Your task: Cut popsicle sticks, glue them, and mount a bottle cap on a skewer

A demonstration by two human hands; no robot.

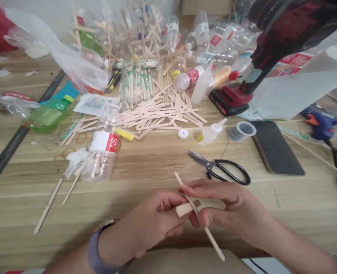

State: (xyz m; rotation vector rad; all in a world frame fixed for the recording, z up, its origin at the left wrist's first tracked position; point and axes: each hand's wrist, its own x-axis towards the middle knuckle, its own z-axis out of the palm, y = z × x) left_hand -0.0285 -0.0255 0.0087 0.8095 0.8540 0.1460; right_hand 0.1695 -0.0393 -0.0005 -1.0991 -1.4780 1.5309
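Observation:
Low in the view, my left hand [157, 217], with a purple-strapped watch [95, 243] on its wrist, is closed on a wooden stick [182, 210] whose pale end sticks out by the thumb. Crossing this at an angle is a longer, thin wooden stick [214, 243]. My right hand [231, 205] grips the longer stick between thumb and fingers, near where the two cross. Whether the two pieces are joined there is hidden by my fingers. Black-handled scissors [208, 163] lie just beyond my right hand, blades partly apart.
Loose wooden sticks [157, 118] form a pile mid-table. Around it stand a plastic bottle [102, 152], a small glue bottle [210, 133], a wire spool [241, 131], a phone [277, 146] and a cordless drill [248, 80]. A glue gun [321, 121] lies at right.

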